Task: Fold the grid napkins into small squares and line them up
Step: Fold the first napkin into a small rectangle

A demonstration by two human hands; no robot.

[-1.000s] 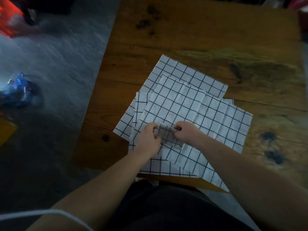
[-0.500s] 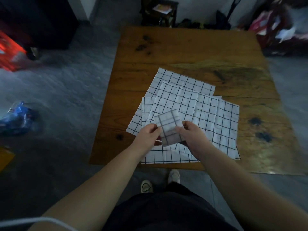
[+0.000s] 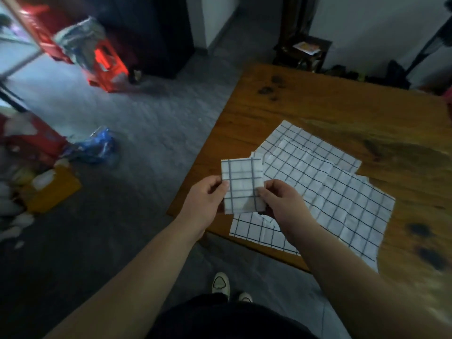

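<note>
A small folded square of white grid napkin (image 3: 242, 184) is held up in the air over the table's left front corner. My left hand (image 3: 208, 201) pinches its left edge and my right hand (image 3: 281, 204) pinches its right edge. Behind it, several unfolded grid napkins (image 3: 330, 192) lie overlapping in a loose pile on the wooden table (image 3: 342, 106).
The table's left edge runs down beside my left hand, with grey floor beyond it. On the floor lie a blue plastic bag (image 3: 95, 148), an orange box (image 3: 53, 189) and a red crate (image 3: 107, 67). A dark stool (image 3: 305, 52) stands behind the table. My shoes (image 3: 220, 283) show below.
Both hands lifted the folded square off the napkin pile and carried it up and to the left. My view swung left and raised, showing more floor.
</note>
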